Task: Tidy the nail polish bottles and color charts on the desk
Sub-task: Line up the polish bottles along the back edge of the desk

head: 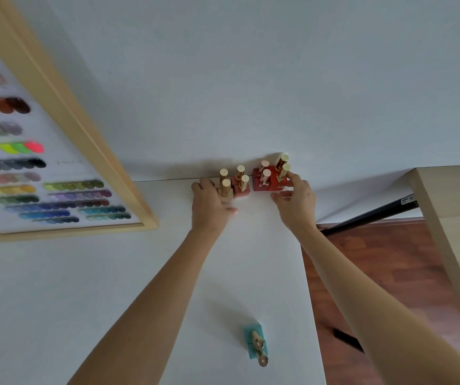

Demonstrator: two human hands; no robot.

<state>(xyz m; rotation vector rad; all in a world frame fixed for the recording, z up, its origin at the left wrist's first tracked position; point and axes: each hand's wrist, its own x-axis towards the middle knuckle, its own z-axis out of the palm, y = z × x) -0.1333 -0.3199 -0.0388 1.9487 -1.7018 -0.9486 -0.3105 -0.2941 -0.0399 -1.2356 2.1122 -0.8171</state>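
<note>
- Nail polish bottles point(254, 179) stand in a tight cluster at the far edge of the white tabletop point(112, 273), against the wall, toward its far right corner.
- I see square, blocky bodies: pale beige and dusty pink on the left, deeper red on the right. Most carry shiny gold cylinder caps; two have matte pale pink ones.
- My left hand point(209, 202) curls around the beige bottle point(225, 194) at the cluster's left end, fingers touching it.
- My right hand point(295, 201) pinches the red bottle point(279, 184) at the right end, thumb and fingers on its sides.
- One teal bottle point(254, 341) with gold caps lies apart near the tabletop's right edge, closer to me.
- A color chart point(56, 173) in a light wooden frame rests at the left side, its glossy oval swatches in rows.
</note>
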